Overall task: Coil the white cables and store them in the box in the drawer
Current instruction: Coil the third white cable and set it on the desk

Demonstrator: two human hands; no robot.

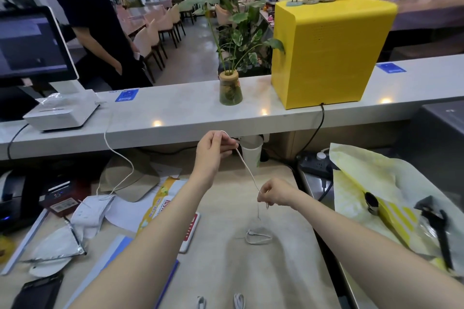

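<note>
Below the yellow box (331,52), my left hand (213,150) and right hand (275,194) pinch one white cable (247,170) stretched between them; coiling barely begun, storing not started.

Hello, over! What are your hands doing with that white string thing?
Left hand pinches white cable high. Right hand pinches it lower; tail loops on desk. No drawer or box in view.

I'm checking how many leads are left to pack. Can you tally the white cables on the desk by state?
Held in the hands: 1 cable, pinched by left hand and right hand
Lying at the near edge, already coiled: 2
Total: 3
</note>
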